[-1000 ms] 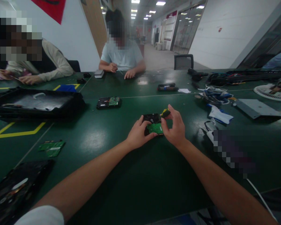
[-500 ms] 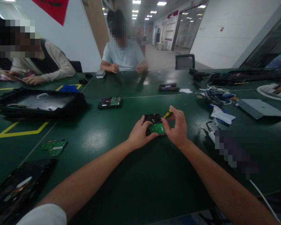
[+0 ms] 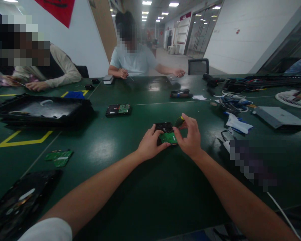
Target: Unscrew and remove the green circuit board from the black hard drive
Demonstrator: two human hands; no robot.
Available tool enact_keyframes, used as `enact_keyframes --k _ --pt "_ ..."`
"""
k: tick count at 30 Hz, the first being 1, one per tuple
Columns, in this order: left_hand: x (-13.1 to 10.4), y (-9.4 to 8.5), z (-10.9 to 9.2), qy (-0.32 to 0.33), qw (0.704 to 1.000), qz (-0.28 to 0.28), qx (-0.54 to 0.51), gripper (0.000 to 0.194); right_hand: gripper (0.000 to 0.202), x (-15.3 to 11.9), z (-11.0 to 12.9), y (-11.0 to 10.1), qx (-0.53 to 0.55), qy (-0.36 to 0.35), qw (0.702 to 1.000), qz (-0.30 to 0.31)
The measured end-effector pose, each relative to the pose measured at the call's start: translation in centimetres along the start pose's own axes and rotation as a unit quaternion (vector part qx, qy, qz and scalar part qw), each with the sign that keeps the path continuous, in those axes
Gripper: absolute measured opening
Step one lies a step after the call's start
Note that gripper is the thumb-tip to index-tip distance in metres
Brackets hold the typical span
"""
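Starting far left: a black casing (image 3: 40, 185) flat on the green bench (image 3: 145, 201), and beyond it a black tray (image 3: 52, 106). Behind that, a co-worker in cream sleeves (image 3: 62, 63), bent over something too small to make out. On to a loose green board (image 3: 59, 157), well apart from any hand, then a far drive (image 3: 118, 109) lying flat, partly green on top. Across the bench, another co-worker in a light blue shirt (image 3: 136, 62), with one hand on a thin rod and one arm stretched out sideways.

Now to the centre, and the left hand (image 3: 148, 144): steadying the near drive (image 3: 163, 126) by its left end, with fingers closed round it and thumb along the near edge. On that drive, a green circuit board (image 3: 167, 137) covering the near half. Right there at the right end, the right hand (image 3: 191, 136): pinching a dark, yellow-marked screwdriver (image 3: 180, 121) between thumb and fingers, tilted. Cannot tell where its tip meets the drive.

Further right: a power tool (image 3: 181, 93), white paper (image 3: 199, 97), tangled cables (image 3: 235, 102), a white glove (image 3: 238, 124), a metal box (image 3: 278, 116) and, at the edge, a white grille (image 3: 288, 101).
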State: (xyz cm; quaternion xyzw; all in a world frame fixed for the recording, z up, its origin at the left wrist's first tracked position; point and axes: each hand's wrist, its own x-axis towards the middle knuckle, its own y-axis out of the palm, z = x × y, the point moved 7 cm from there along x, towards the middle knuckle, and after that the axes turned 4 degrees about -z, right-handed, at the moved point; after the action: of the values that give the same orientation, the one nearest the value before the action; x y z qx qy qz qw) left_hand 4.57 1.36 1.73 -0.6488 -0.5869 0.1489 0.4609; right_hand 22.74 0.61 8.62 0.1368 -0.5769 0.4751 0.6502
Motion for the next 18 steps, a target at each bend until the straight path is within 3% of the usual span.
enact_keyframes --k 18 --pt "0.10 -0.12 -0.20 -0.002 1.000 0.002 -0.009 0.061 0.071 -0.05 0.03 -0.12 0.008 -0.003 1.000 -0.006"
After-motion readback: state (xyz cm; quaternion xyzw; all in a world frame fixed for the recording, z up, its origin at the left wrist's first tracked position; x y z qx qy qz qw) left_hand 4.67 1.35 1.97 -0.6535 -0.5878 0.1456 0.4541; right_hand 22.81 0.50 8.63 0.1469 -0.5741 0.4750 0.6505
